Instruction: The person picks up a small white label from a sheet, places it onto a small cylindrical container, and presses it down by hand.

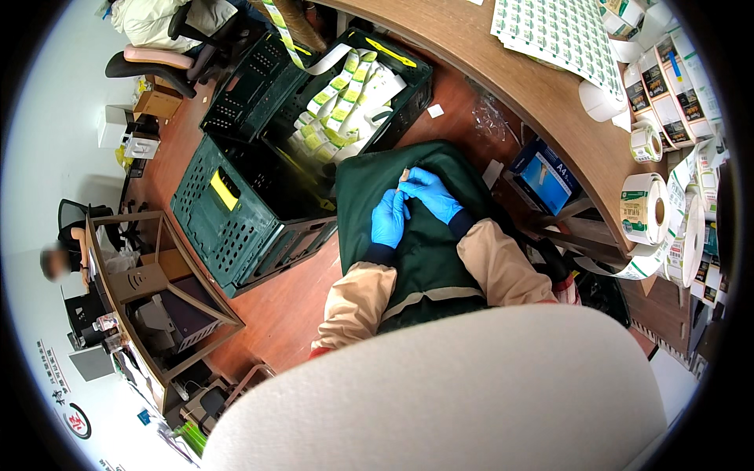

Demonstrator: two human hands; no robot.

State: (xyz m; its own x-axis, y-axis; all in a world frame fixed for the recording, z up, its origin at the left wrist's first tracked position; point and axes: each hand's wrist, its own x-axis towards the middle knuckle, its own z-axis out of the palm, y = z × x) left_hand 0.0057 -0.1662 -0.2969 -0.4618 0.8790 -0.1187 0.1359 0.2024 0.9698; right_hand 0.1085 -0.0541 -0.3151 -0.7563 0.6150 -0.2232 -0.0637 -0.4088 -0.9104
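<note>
Green cloth (430,263) underlies two hands (388,220) (432,193) holding one tan piece (404,175)

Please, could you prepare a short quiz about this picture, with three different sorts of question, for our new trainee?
1. True or false: the left hand is bare, while the right hand wears a glove.
2. What lies in the dark green crate beyond the hands?
A) loose metal bolts
B) strips of printed labels
C) folded shirts
3. Fill in one word: the blue box is on the person's ____ side.

Key:
1. False; both hands wear blue gloves.
2. B
3. right
</note>
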